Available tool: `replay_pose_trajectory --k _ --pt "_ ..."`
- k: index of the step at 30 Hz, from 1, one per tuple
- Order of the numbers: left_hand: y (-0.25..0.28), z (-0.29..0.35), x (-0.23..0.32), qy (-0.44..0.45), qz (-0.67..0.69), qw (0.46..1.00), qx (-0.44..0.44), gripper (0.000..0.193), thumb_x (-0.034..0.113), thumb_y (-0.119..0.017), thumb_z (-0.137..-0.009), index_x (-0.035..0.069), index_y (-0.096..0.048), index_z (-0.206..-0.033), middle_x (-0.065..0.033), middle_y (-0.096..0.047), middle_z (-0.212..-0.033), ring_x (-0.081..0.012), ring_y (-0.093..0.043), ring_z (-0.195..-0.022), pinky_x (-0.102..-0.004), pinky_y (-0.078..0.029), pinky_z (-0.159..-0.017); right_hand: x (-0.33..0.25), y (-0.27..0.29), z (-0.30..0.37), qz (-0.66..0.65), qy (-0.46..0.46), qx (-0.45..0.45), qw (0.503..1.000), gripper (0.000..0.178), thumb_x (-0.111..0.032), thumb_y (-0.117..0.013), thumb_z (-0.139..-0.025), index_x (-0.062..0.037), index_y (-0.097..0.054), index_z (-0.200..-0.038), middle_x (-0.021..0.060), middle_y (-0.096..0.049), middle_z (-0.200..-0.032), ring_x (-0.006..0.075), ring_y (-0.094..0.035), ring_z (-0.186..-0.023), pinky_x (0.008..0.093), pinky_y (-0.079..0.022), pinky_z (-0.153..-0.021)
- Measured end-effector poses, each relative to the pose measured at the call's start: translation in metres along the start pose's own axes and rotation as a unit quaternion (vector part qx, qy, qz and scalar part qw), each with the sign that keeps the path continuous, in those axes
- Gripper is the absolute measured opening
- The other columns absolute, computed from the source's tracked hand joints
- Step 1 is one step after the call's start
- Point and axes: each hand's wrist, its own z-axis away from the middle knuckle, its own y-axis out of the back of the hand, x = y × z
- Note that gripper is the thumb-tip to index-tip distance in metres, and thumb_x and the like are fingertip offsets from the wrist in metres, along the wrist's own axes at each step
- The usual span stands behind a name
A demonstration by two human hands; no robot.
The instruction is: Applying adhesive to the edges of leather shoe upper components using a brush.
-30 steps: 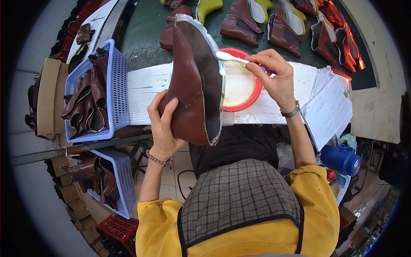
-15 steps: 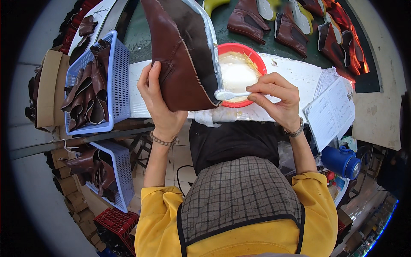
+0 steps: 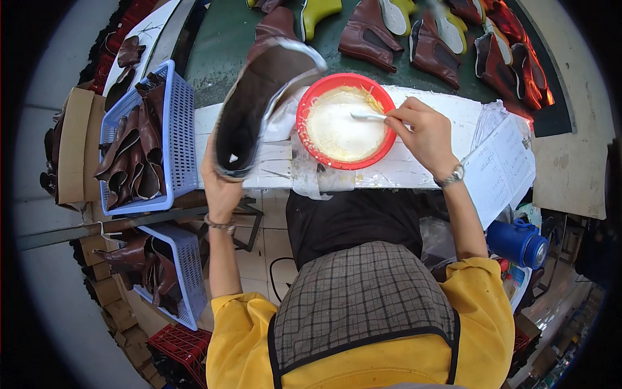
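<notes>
My left hand (image 3: pixel 221 187) grips a brown leather boot upper (image 3: pixel 249 104) over the left part of the white bench top. The upper is tilted so its dark, hollow inside faces me, and a pale whitish band runs along its edge; motion blurs it. Between the thumb and fingers of my right hand (image 3: pixel 424 135) is a white toothbrush (image 3: pixel 370 117). Its head end is over or in the creamy white paste (image 3: pixel 337 133) of a red plastic bowl (image 3: pixel 346 165); the bristles cannot be made out. The bowl stands on the bench, to the right of the upper.
Brown boots (image 3: pixel 367 39) and yellow boot-shaped forms (image 3: pixel 317 14) stand across the green surface beyond. At left are blue baskets (image 3: pixel 183 129) of leather uppers and a cardboard box (image 3: pixel 76 146). Written sheets (image 3: pixel 499 172) and a blue jug (image 3: pixel 515 245) lie to the right.
The upper has swung left and turned, its opening now facing me. My right hand has lifted the toothbrush off the upper's edge and brought it over the bowl.
</notes>
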Motion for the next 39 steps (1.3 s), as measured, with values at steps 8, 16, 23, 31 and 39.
replay_pose_trajectory --k 8,16,23,31,39 --pt "0.053 0.023 -0.011 0.306 0.261 0.901 -0.163 0.032 -0.007 -0.060 -0.070 -0.013 -0.063 -0.101 -0.0121 -0.055 -0.058 -0.0158 -0.048 -0.047 -0.0304 -0.041 -0.046 0.002 0.023 -0.023 -0.092 0.073 0.036 0.992 0.010 -0.012 -0.079 -0.082 -0.0085 -0.078 -0.092 0.0026 -0.069 -0.087 0.0196 -0.068 -0.079 0.0326 -0.054 -0.066" --pt "0.051 0.026 -0.018 0.238 0.418 0.861 -0.166 0.075 -0.018 -0.058 -0.059 -0.015 -0.051 -0.133 -0.0253 -0.066 -0.093 -0.0220 -0.056 -0.047 -0.0375 -0.054 -0.046 -0.015 0.031 -0.031 -0.140 0.189 0.036 0.971 0.018 -0.013 -0.086 -0.077 -0.0111 -0.080 -0.094 0.0009 -0.072 -0.090 0.0149 -0.065 -0.087 0.0318 -0.040 -0.084" --pt "0.061 0.029 -0.036 0.226 0.456 0.834 -0.211 0.074 -0.021 -0.063 -0.063 -0.012 -0.052 -0.136 -0.0250 -0.068 -0.102 -0.0259 -0.065 -0.058 -0.0424 -0.062 -0.055 -0.013 0.036 -0.011 -0.133 0.134 0.029 0.982 0.015 -0.017 -0.084 -0.080 -0.0136 -0.081 -0.094 -0.0012 -0.073 -0.088 0.0121 -0.064 -0.085 0.0312 -0.037 -0.084" --pt "0.028 0.019 -0.012 0.204 0.368 0.857 -0.299 0.072 -0.017 -0.061 -0.061 -0.016 -0.053 -0.133 -0.0260 -0.062 -0.116 -0.0336 -0.069 -0.088 -0.0415 -0.065 -0.066 -0.029 0.029 -0.047 -0.181 0.211 0.043 0.960 0.015 -0.016 -0.083 -0.081 -0.0124 -0.081 -0.095 -0.0012 -0.073 -0.089 0.0119 -0.064 -0.083 0.0309 -0.037 -0.084" --pt "0.019 0.016 0.009 0.324 0.374 0.810 -0.315 0.058 -0.015 -0.066 -0.061 -0.015 -0.064 -0.119 -0.0305 -0.068 -0.112 -0.0335 -0.074 -0.076 -0.0393 -0.063 -0.062 -0.036 0.044 -0.051 -0.161 0.239 0.022 0.957 0.014 -0.015 -0.083 -0.080 -0.0119 -0.081 -0.094 -0.0007 -0.072 -0.088 0.0123 -0.063 -0.083 0.0311 -0.038 -0.082"
